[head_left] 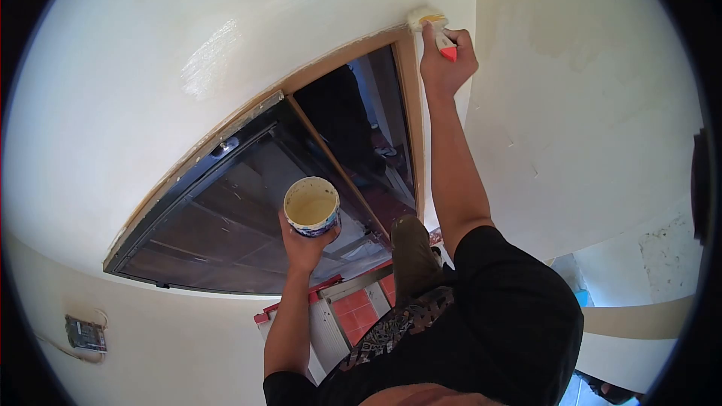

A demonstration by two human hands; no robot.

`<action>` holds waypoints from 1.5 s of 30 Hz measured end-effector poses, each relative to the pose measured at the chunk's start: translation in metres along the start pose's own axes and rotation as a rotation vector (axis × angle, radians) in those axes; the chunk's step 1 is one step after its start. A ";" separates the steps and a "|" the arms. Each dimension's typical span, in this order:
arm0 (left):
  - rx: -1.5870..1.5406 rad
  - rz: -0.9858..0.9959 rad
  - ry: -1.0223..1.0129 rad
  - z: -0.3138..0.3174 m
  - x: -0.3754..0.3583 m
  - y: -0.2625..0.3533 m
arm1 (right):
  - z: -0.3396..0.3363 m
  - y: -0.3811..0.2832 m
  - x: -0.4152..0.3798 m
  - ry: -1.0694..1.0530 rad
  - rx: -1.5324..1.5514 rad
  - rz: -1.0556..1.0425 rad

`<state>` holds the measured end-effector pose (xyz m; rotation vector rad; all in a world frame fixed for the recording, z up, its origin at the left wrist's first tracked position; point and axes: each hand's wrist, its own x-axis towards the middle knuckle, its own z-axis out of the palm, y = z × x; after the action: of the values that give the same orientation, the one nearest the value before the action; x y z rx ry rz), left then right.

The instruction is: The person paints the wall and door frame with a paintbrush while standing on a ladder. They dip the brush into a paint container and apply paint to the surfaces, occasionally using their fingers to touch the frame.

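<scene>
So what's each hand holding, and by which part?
The left hand grips a paint tub from below, around its base. The right hand holds a paintbrush by its handle, bristles against the wall.

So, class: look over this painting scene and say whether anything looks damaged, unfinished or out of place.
Two things stand out. Low on the left wall, an electrical box sits open without a cover. On the right wall, a rough patch looks bare and crumbly. Otherwise the right hand holds a brush at the door frame, and the left hand holds a paint tub upright.
</scene>
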<state>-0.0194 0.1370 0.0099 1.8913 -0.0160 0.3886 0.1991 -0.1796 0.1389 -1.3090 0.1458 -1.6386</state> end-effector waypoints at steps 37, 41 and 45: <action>-0.001 0.004 0.004 -0.001 0.002 -0.006 | 0.012 0.012 -0.032 -0.289 0.264 -0.221; -0.014 -0.006 0.005 -0.001 0.001 -0.003 | 0.012 -0.036 -0.063 -0.510 0.448 -0.161; -0.009 -0.015 0.010 -0.001 0.001 -0.002 | 0.001 -0.042 -0.049 -0.584 0.447 -0.065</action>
<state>-0.0189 0.1389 0.0089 1.8798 0.0031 0.3869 0.1706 -0.1225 0.1323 -1.3819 -0.5863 -1.1836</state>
